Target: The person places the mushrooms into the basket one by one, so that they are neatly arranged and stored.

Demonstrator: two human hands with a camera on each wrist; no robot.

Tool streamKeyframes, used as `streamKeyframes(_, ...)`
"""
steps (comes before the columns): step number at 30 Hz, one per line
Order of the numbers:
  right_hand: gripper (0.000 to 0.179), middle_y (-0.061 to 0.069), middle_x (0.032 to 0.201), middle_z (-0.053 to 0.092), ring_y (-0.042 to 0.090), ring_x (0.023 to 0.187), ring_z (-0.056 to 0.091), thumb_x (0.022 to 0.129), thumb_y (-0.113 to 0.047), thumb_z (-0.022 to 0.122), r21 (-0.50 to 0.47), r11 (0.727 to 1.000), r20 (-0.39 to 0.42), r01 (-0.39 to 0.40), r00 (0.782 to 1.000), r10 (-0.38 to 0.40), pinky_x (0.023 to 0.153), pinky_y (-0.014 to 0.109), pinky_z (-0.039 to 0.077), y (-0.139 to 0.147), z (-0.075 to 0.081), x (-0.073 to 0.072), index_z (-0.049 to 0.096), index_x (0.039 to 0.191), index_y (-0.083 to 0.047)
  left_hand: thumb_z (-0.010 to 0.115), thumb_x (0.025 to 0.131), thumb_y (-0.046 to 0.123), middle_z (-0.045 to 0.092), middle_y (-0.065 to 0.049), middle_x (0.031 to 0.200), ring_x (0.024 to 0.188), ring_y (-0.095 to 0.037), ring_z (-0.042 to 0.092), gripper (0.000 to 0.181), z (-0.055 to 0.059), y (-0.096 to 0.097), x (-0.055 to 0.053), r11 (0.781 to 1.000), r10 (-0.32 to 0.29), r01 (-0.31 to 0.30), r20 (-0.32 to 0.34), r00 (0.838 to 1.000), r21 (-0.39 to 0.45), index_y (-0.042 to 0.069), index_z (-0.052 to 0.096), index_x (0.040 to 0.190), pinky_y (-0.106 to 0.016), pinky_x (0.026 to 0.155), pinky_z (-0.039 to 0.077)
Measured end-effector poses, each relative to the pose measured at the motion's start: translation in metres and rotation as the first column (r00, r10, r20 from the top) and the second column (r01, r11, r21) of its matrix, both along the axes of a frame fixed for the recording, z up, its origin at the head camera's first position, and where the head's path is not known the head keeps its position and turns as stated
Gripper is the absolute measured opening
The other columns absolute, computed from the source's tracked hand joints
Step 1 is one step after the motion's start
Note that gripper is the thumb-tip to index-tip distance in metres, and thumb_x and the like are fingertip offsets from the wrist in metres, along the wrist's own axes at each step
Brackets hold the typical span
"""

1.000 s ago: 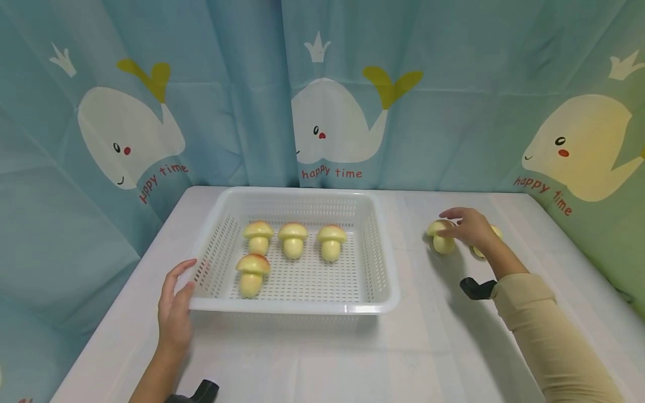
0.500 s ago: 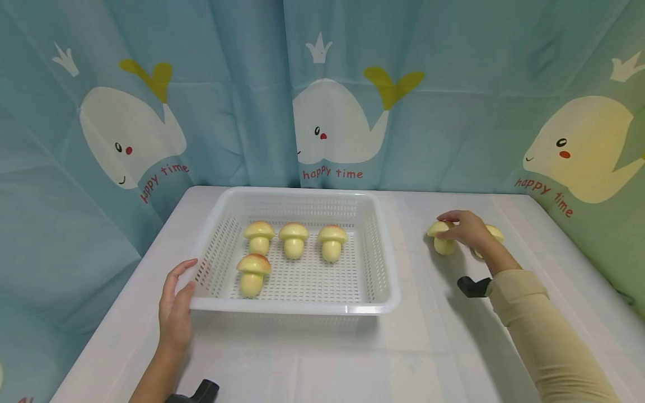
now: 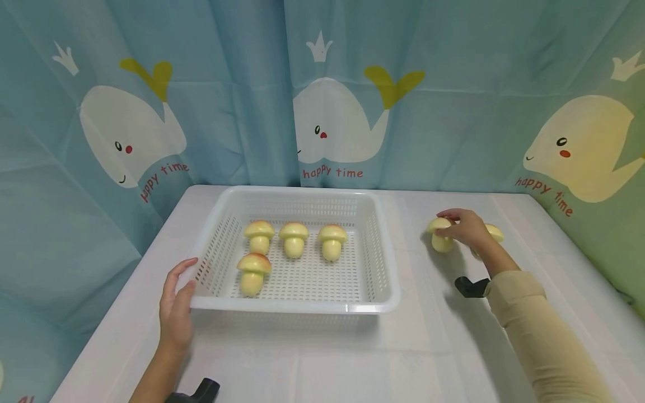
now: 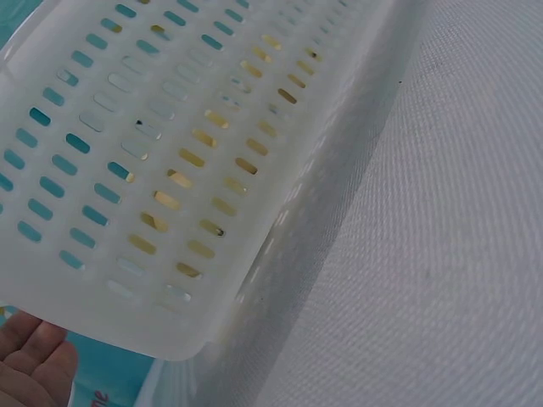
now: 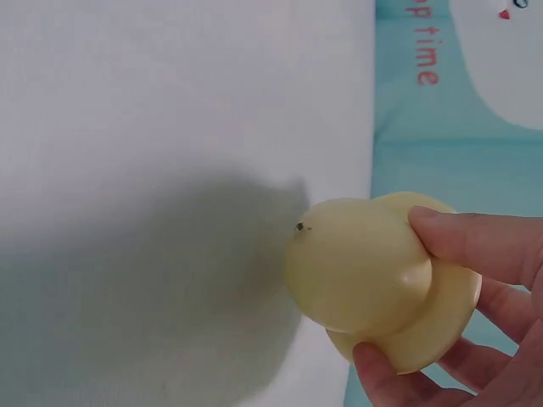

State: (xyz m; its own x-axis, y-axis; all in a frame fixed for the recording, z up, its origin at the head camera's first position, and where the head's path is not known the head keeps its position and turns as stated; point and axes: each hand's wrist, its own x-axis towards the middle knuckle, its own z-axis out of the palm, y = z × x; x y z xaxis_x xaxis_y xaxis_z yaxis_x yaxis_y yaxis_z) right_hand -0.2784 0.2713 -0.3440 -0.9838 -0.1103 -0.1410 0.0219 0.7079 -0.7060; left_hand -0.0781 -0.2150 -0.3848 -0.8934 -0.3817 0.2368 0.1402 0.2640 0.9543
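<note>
Bench (image 3: pixel 312 364), white-covered: a wide strip shows before the basket, nearer the camera. Left hand (image 3: pixel 174 313): at the basket's near left corner, relaxed fingers parted from the thumb, tips at the rim. Basket (image 3: pixel 292 307): one, white, perforated; far rim close to the bench's far edge. Inside, four yellow mushrooms: one near (image 3: pixel 252 275), at left; three in a row beyond, left (image 3: pixel 259 239), middle (image 3: pixel 293 242) and right (image 3: pixel 331 244). Right hand (image 3: pixel 466 228): well right of the basket, a broad strip of bench between; thumb and fingers pinch the held mushroom (image 5: pixel 361 263) by its cap, parted only by its width. Whether it touches the bench, cannot tell. Sixth mushroom (image 3: pixel 495 232): on the bench behind that hand, partly hidden. Count: six mushrooms. Far edge: blue curtain (image 3: pixel 438 129), three printed whales.

Versus 0.5 s ago: held mushroom slightly higher in view; left hand and basket essentially unmoved.
</note>
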Motion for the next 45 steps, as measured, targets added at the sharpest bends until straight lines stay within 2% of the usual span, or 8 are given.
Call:
streamKeyframes(7,0.054,0.026,0.124,0.046,0.033,0.107,0.044,0.081,-0.014,0.069,-0.042,0.999,-0.04,-0.019,0.999,0.018,0.074,0.028,0.044,-0.008,0.007,0.006,0.048,0.126,0.007,0.024,0.095,0.014,0.039,0.004,0.132,0.112,-0.008,0.042,0.041,-0.001,0.0,-0.001,1.0,0.003,-0.003,-0.005,1.0,-0.012,0.009,0.038,0.134,-0.021,0.083,0.036)
streamKeyframes(16,0.052,0.021,0.126,0.048,0.035,0.11,0.047,0.08,-0.019,0.07,-0.043,0.997,-0.119,-0.066,0.991,0.061,0.081,0.037,0.042,-0.023,0.023,0.014,0.052,0.125,0.0,0.024,0.095,0.015,0.04,0.005,0.13,0.109,-0.01,0.043,0.041,-0.001,0.0,-0.001,1.0,0.006,-0.006,-0.002,1.0,-0.01,0.009,0.038,0.134,-0.023,0.081,0.036)
streamKeyframes(21,0.05,0.021,0.123,0.051,0.036,0.108,0.05,0.08,-0.019,0.071,-0.028,0.995,-0.185,-0.092,0.979,0.086,0.075,0.032,0.044,-0.032,0.032,0.021,0.054,0.123,0.001,0.025,0.095,0.015,0.04,0.005,0.129,0.109,-0.009,0.043,0.041,-0.001,0.0,-0.001,1.0,0.002,-0.002,-0.006,1.0,-0.008,0.009,0.038,0.133,-0.022,0.081,0.036)
streamKeyframes(29,0.05,0.017,0.123,0.053,0.036,0.11,0.049,0.078,-0.021,0.073,-0.076,0.988,-0.294,-0.134,0.95,0.106,0.071,0.03,0.043,-0.05,0.049,0.037,0.057,0.123,-0.004,0.025,0.095,0.014,0.039,0.005,0.131,0.112,-0.008,0.042,0.041,-0.001,0.0,-0.001,1.0,0.001,-0.001,-0.006,1.0,0.002,0.008,0.038,0.133,-0.02,0.082,0.036)
streamKeyframes(36,0.05,0.017,0.121,0.055,0.035,0.109,0.049,0.078,-0.018,0.074,-0.107,0.983,-0.304,-0.152,0.946,0.113,0.068,0.025,0.043,-0.06,0.057,0.045,0.057,0.122,-0.003,0.025,0.095,0.014,0.039,0.005,0.131,0.113,-0.007,0.042,0.041,0.0,0.001,-0.001,1.0,0.002,-0.002,-0.005,1.0,-0.011,0.008,0.038,0.133,-0.019,0.083,0.036)
streamKeyframes(40,0.049,0.013,0.119,0.056,0.03,0.108,0.05,0.078,-0.02,0.073,-0.131,0.98,-0.298,-0.149,0.949,0.104,0.07,0.028,0.044,-0.067,0.062,0.05,0.058,0.122,-0.005,0.025,0.095,0.014,0.039,0.005,0.131,0.112,-0.007,0.042,0.041,0.0,0.0,-0.001,1.0,0.006,-0.006,-0.003,1.0,-0.018,0.008,0.038,0.133,-0.02,0.083,0.035)
streamKeyframes(45,0.047,0.01,0.118,0.057,0.027,0.107,0.051,0.077,-0.022,0.074,-0.147,0.974,-0.315,-0.17,0.942,0.117,0.071,0.031,0.045,-0.076,0.068,0.055,0.06,0.12,-0.008,0.026,0.095,0.015,0.038,0.005,0.133,0.112,-0.007,0.042,0.041,0.0,0.001,0.0,1.0,0.01,-0.01,0.004,1.0,-0.024,0.01,0.038,0.133,-0.023,0.084,0.035)
